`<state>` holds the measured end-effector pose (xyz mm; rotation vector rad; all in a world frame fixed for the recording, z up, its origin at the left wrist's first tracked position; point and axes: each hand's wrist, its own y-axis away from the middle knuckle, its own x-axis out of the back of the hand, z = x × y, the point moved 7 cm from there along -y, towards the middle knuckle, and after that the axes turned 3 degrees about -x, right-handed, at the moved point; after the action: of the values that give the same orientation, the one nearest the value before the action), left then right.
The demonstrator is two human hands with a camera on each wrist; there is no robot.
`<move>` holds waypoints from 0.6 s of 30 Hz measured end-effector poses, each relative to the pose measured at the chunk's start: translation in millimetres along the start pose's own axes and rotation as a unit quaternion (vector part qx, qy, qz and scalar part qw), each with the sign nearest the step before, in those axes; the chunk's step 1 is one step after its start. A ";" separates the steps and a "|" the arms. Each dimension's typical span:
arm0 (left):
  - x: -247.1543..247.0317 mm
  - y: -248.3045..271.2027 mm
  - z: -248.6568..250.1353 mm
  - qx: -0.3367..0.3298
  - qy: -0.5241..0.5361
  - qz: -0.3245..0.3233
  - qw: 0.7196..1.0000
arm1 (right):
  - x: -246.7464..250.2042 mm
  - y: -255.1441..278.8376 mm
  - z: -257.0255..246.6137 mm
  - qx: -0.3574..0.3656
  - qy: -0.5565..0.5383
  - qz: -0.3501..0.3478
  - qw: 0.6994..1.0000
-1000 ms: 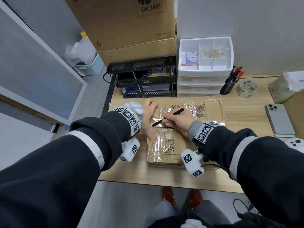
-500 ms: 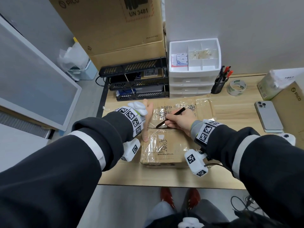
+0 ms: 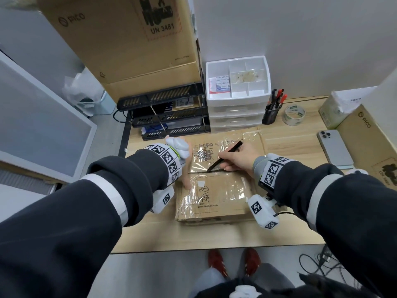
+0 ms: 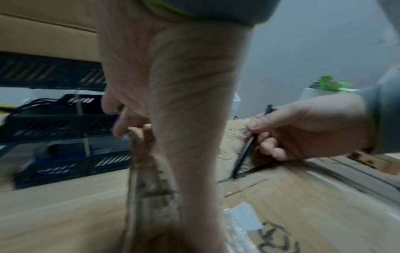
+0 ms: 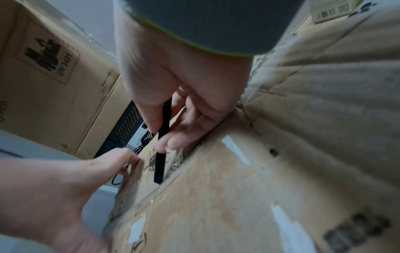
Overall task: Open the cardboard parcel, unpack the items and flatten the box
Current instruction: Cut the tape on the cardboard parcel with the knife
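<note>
The taped cardboard parcel (image 3: 214,196) lies flat on the wooden desk (image 3: 150,233) in front of me. My left hand (image 3: 186,166) holds its left edge, fingers (image 4: 118,119) curled over the side and thumb on top. My right hand (image 3: 238,158) pinches a thin black cutting tool (image 3: 225,154) like a pen. The tool's tip sits in the taped middle seam of the parcel (image 5: 216,205). In the right wrist view the black tool (image 5: 161,154) points down into the seam, with the left hand (image 5: 75,179) beside it. The flaps lie closed.
Behind the parcel stand black letter trays (image 3: 167,117) and a white drawer unit (image 3: 236,104). A pen cup (image 3: 271,112), tape roll (image 3: 293,115), phone (image 3: 334,147) and another cardboard box (image 3: 369,147) sit on the right. Large boxes (image 3: 129,50) are stacked at the back.
My left hand has slid from lying flat on the parcel's top to its left edge. The right hand stays at the seam with the tool.
</note>
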<state>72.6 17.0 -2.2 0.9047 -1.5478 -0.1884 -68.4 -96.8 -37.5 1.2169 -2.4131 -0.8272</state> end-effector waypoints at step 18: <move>17.5 -9.5 46.8 -0.038 -0.035 0.019 0.998 | 3.2 5.1 -2.1 0.023 0.032 -0.009 0.999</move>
<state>36.0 -18.1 -4.5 0.8168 -1.6105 -0.2525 -72.5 -97.7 -32.6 1.2644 -2.3852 -0.7297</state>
